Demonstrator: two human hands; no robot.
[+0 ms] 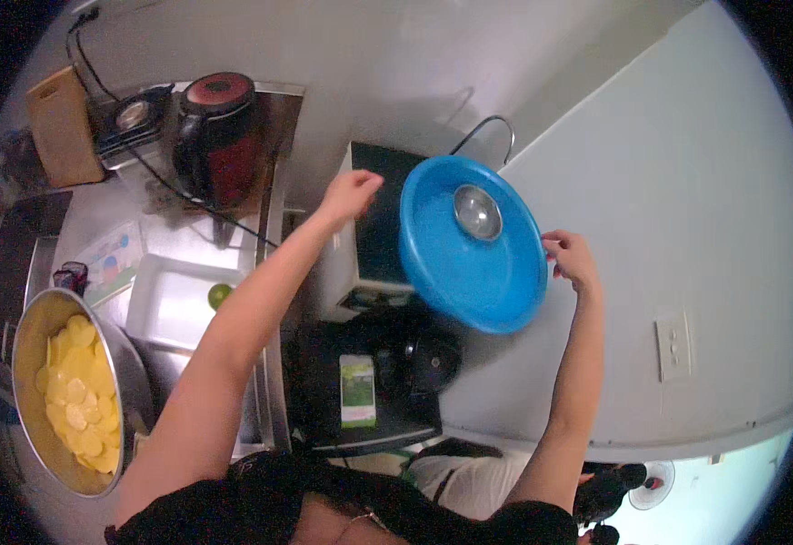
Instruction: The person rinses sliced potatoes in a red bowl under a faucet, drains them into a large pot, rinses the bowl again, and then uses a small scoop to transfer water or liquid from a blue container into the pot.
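A blue plastic basin [437, 266] stands tilted at the right side of a dark-topped, white-sided appliance [386, 225]. Inside it sits a small round metal bowl [477, 212]. My right hand [570, 257] is at the basin's right rim, fingertips at its outer edge; whether they grip it is unclear. Over the appliance's left edge is my left hand [352, 197], its fingers drawn together with nothing visible in them. It is apart from the basin.
Left lies a steel counter with a large metal pot [137, 375] of yellow slices [79, 402], a white tray [164, 293], a green lime-like fruit [219, 296], a red-black electric kettle [222, 150] and a wooden cutting board [66, 129]. A phone [357, 392] lies on a black surface.
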